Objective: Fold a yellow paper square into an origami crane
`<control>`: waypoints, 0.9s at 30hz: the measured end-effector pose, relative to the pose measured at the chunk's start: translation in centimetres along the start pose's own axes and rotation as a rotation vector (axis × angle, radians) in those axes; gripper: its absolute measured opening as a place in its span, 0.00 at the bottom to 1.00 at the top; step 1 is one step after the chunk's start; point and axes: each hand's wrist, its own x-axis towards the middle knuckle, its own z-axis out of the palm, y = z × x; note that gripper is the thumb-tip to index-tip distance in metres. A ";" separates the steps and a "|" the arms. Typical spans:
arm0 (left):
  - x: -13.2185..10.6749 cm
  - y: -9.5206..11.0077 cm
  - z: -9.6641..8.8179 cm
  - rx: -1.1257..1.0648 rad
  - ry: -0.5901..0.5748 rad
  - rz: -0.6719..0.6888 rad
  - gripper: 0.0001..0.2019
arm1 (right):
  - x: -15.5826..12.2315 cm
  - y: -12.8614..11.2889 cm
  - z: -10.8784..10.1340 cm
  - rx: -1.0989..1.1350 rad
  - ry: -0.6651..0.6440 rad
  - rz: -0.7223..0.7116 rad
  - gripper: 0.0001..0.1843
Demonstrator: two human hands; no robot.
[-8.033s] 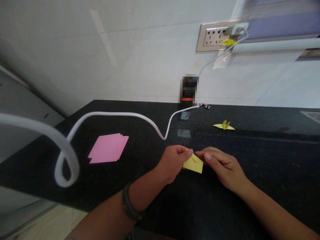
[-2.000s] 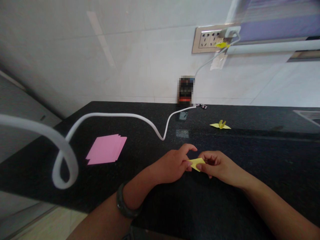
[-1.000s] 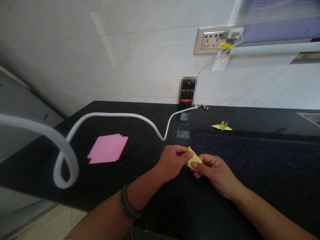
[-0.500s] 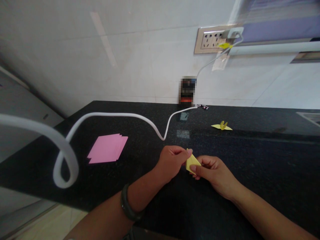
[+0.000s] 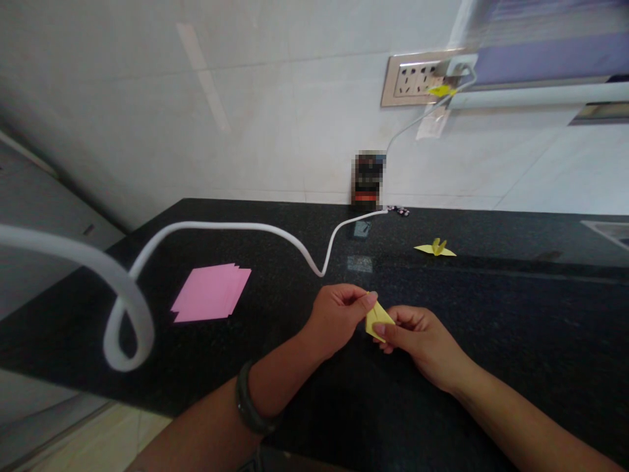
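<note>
A small piece of folded yellow paper (image 5: 380,319) is held between my two hands, above the black counter. My left hand (image 5: 339,318) pinches its upper corner between thumb and fingers. From the right, my right hand (image 5: 415,334) grips the lower side, thumb on top and fingers curled beneath. A crease runs along the face of the paper; its underside is hidden. Farther back on the right lies a yellow origami crane (image 5: 436,248). To the left, several pink paper sheets (image 5: 211,292) are stacked unevenly.
A white cable (image 5: 221,225) loops across the left and middle, close to the camera at its left end. A pixelated upright device (image 5: 369,178) leans at the wall. Above it is a socket panel (image 5: 413,78) with a plugged-in charger (image 5: 460,65). The dark counter (image 5: 295,249) meets the tiled wall.
The thumb of my left hand has shifted slightly at the paper's upper corner, and more of the crease shows. Both hands keep their hold in nearly the same place.
</note>
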 end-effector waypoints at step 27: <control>-0.3 -0.9 0.1 0.292 -0.286 -0.108 0.14 | 0.8 1.0 -0.8 0.125 0.291 -0.156 0.08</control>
